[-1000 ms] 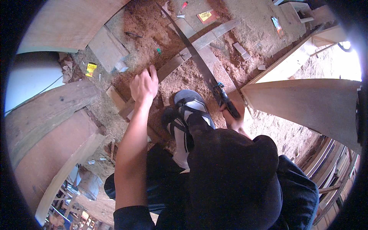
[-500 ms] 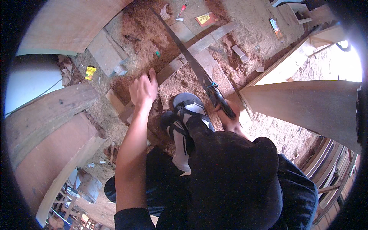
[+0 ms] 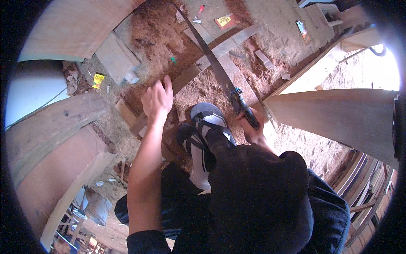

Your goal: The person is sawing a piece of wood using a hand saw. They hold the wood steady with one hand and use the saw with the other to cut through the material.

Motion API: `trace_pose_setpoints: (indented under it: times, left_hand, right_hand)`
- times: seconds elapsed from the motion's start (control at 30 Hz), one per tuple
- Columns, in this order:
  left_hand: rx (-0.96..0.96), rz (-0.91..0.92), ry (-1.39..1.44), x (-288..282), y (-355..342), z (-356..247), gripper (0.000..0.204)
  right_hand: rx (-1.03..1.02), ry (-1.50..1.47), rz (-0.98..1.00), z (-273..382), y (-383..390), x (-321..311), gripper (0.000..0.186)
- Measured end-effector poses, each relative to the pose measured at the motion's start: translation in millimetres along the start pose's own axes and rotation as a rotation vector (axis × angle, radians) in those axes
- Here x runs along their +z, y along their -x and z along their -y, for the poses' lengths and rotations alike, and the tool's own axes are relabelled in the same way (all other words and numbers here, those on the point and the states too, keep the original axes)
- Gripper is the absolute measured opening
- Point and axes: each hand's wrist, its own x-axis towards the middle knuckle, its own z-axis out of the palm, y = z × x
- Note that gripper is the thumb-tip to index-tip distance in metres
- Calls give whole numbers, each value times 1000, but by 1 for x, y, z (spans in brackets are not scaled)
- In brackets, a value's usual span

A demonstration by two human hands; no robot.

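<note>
A long narrow wooden board (image 3: 186, 78) runs diagonally over the sawdust, with my left hand (image 3: 158, 97) curled on its lower-left part, thumb pointing up along it. My right hand (image 3: 253, 127) grips the dark handle of a handsaw (image 3: 222, 76), whose long blade reaches toward the top and crosses the board right of my left hand. A second plank (image 3: 241, 78) lies beside the saw, under the board's line. My sandaled feet (image 3: 209, 122) are just below the board, between the two hands.
A large plywood panel (image 3: 76, 27) is at upper left, a thick beam (image 3: 50, 120) at left, and pale wooden panels (image 3: 330, 118) at right. Stacked strips (image 3: 357, 186) sit at lower right. A small block (image 3: 264, 59), wrappers and scraps (image 3: 98, 80) lie on the sawdust-covered floor (image 3: 154, 34).
Over the last second my right hand and the saw have shifted slightly to the left. My left hand is marginally lower and further left in the picture, still on the board.
</note>
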Motion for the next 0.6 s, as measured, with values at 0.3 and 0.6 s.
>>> trace_pose_setpoints:
  times: [0.3,0.6]
  left_hand:
    - [9,18,69,-2,0,2,60]
    - [12,30,40,-1,-1,3,59]
  right_hand:
    - [-55,-13,-17,5,-11,-3,15]
    - [-55,24,-41,-4,-19,-10,12]
